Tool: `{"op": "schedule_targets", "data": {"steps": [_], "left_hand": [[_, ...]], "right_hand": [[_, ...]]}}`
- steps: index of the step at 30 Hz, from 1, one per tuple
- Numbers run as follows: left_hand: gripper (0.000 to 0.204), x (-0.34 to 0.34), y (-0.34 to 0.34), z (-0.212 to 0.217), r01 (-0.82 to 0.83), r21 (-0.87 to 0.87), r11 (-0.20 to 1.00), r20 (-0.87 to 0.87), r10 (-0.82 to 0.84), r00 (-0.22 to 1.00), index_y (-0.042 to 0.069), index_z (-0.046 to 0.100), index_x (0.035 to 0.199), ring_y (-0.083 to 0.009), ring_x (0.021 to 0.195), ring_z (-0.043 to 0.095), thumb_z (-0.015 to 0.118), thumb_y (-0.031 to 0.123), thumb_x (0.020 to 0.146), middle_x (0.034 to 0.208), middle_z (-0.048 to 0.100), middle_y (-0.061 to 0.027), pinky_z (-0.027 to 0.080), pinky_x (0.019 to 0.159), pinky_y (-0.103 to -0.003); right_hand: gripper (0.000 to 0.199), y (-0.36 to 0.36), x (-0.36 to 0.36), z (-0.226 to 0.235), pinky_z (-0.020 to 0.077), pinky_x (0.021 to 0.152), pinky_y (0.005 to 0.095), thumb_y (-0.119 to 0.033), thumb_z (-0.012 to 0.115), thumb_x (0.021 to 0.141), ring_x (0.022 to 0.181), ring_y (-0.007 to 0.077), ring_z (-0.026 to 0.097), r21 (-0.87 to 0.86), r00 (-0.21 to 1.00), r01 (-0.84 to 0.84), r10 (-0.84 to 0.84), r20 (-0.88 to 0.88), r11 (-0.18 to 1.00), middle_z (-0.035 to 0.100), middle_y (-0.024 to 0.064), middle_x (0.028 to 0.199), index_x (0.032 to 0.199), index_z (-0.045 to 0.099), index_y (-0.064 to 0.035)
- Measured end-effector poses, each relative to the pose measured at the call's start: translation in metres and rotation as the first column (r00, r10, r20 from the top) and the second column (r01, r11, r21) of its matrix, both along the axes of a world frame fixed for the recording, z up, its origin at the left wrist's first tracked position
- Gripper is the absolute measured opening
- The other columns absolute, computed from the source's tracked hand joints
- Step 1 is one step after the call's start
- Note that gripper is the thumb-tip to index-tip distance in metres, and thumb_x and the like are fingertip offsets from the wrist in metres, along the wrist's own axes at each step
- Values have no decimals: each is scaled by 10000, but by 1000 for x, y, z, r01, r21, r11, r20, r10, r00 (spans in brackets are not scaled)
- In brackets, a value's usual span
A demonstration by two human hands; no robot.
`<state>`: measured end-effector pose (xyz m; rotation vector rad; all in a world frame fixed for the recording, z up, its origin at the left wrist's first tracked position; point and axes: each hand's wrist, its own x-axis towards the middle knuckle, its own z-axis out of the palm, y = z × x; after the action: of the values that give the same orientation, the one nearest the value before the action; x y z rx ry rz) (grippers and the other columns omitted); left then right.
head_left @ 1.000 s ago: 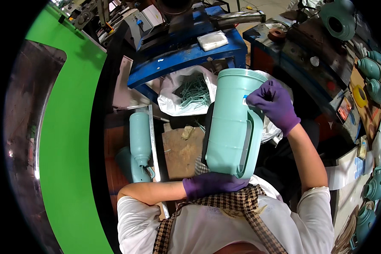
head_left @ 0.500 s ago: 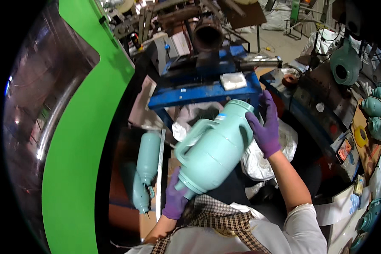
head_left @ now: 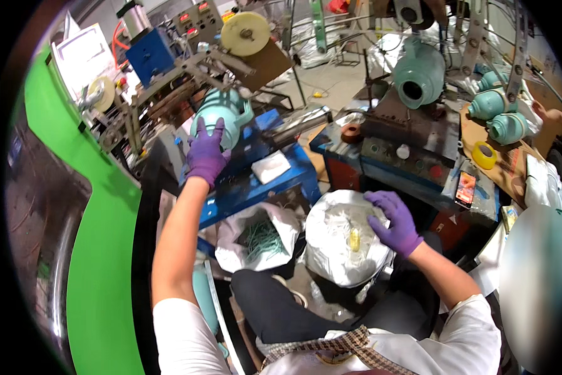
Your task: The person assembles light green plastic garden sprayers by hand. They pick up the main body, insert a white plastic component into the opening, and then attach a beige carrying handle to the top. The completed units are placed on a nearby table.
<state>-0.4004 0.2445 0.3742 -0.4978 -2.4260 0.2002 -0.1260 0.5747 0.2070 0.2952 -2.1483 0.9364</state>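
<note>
A pale green jug body (head_left: 216, 107) with a side handle lies on its side at the blue machine stand (head_left: 293, 165), far left of centre. My left hand (head_left: 207, 153), in a purple glove, reaches out and rests on its near end with the fingers spread. Whatever supports the jug's far end is hidden. My right hand (head_left: 393, 224), also gloved in purple, hovers at the right rim of a white-lined bin (head_left: 337, 259) holding clear scraps. Its fingers are apart and hold nothing.
A second white bag (head_left: 228, 244) contains green strips. Another jug (head_left: 418, 75) sits on the machine at right, near several jug parts, yellow tape (head_left: 484, 155) and a phone (head_left: 465, 189). A green panel (head_left: 106, 269) borders the left; a blurred pale shape (head_left: 534, 287) fills the right edge.
The jug went from between both hands at my lap to the machine stand. My left hand stretched forward with it; my right hand let go. The view swung right.
</note>
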Motion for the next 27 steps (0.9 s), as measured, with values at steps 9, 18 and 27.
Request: {"op": "schedule_targets", "data": {"steps": [9, 18, 27], "left_hand": [[736, -87, 4, 16, -54, -644, 763, 58, 119, 991, 419, 470, 1479, -585, 1364, 405, 686, 181, 817, 1680, 220, -108, 274, 1181, -625], [905, 136, 119, 8, 930, 83, 359, -217, -904, 369, 226, 425, 1504, -452, 1481, 291, 837, 462, 734, 1618, 299, -212, 230, 1202, -555], [378, 214, 112, -16, 415, 832, 368, 373, -925, 73, -21, 635, 974, -232, 1093, 638, 623, 119, 623, 1164, 669, -204, 492, 957, -339]], "right_hand": [[526, 121, -82, 109, 560, 723, 461, -180, 692, 820, 865, 329, 658, 583, 573, 737, -774, -269, 342, 641, 109, 984, 1333, 575, -195], [122, 50, 16, 146, 492, 474, 397, -339, 676, 801, 589, 232, 647, 645, 803, 595, -374, -464, 479, 600, 6, 691, 717, 688, -251], [474, 25, 208, 132, 509, 889, 418, -196, 734, 871, 1042, 324, 641, 161, 993, -100, 108, -43, 982, 644, 141, 1173, 1303, 588, -70]]}}
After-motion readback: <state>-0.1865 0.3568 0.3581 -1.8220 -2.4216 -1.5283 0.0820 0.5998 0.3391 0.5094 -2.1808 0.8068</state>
